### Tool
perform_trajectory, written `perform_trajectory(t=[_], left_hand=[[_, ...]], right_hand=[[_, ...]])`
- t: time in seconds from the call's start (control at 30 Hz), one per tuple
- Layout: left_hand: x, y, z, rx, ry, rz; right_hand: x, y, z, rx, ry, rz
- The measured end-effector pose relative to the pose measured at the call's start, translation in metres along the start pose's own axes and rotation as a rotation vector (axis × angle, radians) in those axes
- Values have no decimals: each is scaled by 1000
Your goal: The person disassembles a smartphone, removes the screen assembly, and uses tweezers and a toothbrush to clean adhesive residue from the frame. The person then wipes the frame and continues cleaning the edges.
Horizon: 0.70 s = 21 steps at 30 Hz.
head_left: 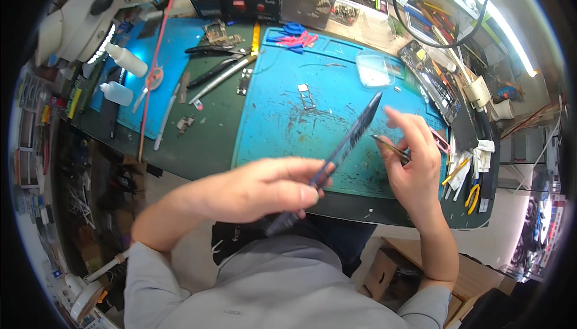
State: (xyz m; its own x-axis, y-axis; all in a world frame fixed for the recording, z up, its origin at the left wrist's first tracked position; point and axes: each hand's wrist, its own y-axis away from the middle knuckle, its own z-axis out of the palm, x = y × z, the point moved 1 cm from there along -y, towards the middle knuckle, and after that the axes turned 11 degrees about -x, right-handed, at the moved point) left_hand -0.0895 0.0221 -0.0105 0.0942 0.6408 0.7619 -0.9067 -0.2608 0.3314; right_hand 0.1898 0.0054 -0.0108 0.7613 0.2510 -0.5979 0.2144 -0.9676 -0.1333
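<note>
My left hand (264, 188) is closed on a dark, thin smartphone (354, 134), pinched between thumb and fingers near its lower part. The phone is tilted nearly edge-on above the blue mat, so its faces barely show. To its right, my right hand (415, 161) grips a slim pointed metal tool (390, 147) that looks like tweezers. Its tip points left toward the phone but stays apart from it; the forefinger is lifted and slightly blurred. Beyond the phone, a small dark SIM tray (308, 100) and a tiny white card (302, 88) lie on the mat.
The blue work mat (270, 130) also bears a clear plastic box (374, 70) and pink and blue clips (297, 40). Pliers, a knife (222, 79) and white bottles (126, 60) lie left. Opened phone parts (433, 82) and yellow-handled pliers (473, 200) line the right.
</note>
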Motion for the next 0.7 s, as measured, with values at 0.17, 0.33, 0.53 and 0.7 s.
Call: perform_trajectory(t=[0.17,0.33,0.53,0.7], left_hand=[[34,19,-20,158,-193,-110],[70,18,-15,131,-587,-236],[77,13,-15,129,-857,-204],[53,18,-13,345,-1287,-18]], right_hand=[[22,44,-12,-7,356,-83],[43,76,-18,10,448,-54],[53,63,-22,241,543,-84],[20,13,-13,92,94,-91]])
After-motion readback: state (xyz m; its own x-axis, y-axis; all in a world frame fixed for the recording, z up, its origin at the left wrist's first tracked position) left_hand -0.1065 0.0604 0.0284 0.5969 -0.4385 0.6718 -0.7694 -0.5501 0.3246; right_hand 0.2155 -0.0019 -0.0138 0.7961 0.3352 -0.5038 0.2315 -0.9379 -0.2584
